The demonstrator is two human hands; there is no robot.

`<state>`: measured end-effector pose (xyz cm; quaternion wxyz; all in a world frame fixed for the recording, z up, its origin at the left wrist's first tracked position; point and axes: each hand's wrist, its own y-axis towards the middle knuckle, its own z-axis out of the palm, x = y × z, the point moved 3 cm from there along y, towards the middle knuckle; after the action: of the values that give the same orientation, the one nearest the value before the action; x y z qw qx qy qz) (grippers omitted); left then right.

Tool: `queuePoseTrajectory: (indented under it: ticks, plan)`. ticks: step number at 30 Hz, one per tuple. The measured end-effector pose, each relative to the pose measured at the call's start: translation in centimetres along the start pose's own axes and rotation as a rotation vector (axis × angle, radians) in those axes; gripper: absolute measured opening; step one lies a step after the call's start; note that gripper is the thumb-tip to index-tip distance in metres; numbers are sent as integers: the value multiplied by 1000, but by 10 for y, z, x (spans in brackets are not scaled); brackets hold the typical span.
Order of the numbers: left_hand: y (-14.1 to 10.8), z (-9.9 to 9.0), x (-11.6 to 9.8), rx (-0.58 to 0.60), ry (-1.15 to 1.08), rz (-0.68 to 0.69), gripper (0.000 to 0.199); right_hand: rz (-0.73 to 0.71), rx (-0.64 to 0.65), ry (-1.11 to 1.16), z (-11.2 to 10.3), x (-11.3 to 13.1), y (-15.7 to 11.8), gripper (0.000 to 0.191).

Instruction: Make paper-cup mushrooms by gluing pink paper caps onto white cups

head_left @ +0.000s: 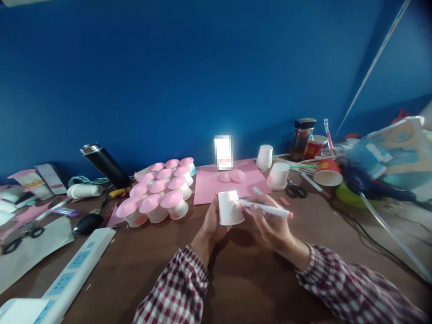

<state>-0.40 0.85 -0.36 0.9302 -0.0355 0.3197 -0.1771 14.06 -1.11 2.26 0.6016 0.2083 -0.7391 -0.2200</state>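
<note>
My left hand [211, 222] is wrapped round a white paper cup [231, 209], held upside down above the brown table. In my right hand [270, 227] is a white marker [270, 209] with a pinkish-red end pointing right. Its tip end is at the cup's right side; whether it touches is hard to tell. Behind the cup lies a pink sheet of paper [205, 186], with two pink paper cones [237, 176] on it. Two more upside-down white cups, a nearer one [278, 175] and a farther one [265, 156], stand to the right.
Several cups with pink cone tops [160, 185] stand at left. Further left are a black flask [106, 164], a mouse [88, 223] and a power strip [76, 265]. Scissors [296, 189], a small red cap [284, 201], a red cup [327, 172] and a dark jar [301, 139] are at right.
</note>
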Motion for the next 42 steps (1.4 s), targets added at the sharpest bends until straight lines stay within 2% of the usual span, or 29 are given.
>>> queuePoseTrajectory:
  ticks: [8,18,23,25,36,42]
  plan:
    - [0,1,2,40,18,-47,48,4,23,9,1,1,0,11]
    - [0,-2,3,7,21,-48,49,26,36,61,2,0,0,11]
    - [1,-3,2,26,-14,-48,50,84,-35,97,0,-8,-1,14]
    - [1,-3,2,50,-26,-55,51,88,-26,83,0,-9,-1,15]
    - [0,-5,1,76,-3,-61,59,42,19,73,0,8,3,12]
    - [-4,-2,1,111,51,-35,66,50,4,50,1,6,3,12]
